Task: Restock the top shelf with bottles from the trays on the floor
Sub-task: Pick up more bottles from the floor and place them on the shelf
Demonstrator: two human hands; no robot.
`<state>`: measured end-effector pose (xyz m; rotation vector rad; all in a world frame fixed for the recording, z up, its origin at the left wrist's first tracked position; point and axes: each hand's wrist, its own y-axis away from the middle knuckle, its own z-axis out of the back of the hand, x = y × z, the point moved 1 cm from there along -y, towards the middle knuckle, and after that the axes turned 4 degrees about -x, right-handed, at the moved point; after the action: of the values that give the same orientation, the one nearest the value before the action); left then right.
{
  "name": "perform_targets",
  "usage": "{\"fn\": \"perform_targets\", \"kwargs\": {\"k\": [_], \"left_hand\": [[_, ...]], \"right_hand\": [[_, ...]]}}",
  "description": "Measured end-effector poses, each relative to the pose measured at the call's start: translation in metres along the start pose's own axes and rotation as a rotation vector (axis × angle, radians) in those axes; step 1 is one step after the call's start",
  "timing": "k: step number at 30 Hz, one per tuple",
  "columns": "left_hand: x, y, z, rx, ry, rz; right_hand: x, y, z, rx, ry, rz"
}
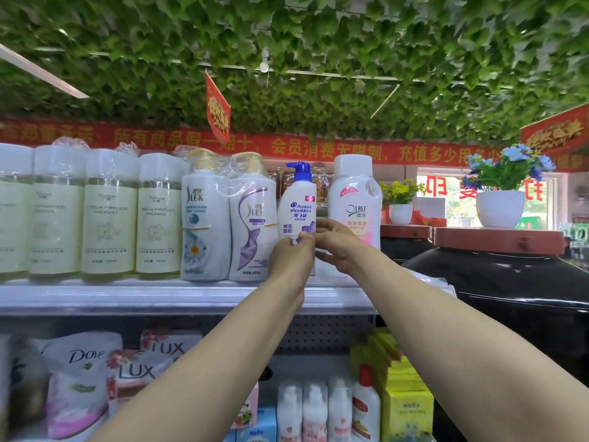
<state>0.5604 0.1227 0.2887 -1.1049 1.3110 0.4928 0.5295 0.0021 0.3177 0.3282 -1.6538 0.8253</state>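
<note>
A white Head & Shoulders bottle with a blue pump stands upright on the top shelf, between a purple Slek bottle and a white Olast bottle. My left hand grips its lower front. My right hand holds its lower right side, fingers curled round it. Further left stand a blue Slek bottle and several pale yellow bottles. The floor trays are out of view.
Below the top shelf are Dove and Lux refill pouches, small white bottles and yellow boxes. To the right stands a large black jar with a red lid and flower pots. Leafy ceiling overhead.
</note>
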Motion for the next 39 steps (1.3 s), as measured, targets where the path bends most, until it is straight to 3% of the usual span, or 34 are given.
{"fn": "perform_targets", "kwargs": {"k": [23, 39], "left_hand": [[-0.005, 0.039, 0.046, -0.066, 0.100, 0.065], [0.005, 0.071, 0.127, -0.198, 0.139, 0.172]], "right_hand": [[0.023, 0.045, -0.002, -0.094, 0.031, -0.056], [0.023, 0.109, -0.038, -0.150, -0.018, -0.009]]}}
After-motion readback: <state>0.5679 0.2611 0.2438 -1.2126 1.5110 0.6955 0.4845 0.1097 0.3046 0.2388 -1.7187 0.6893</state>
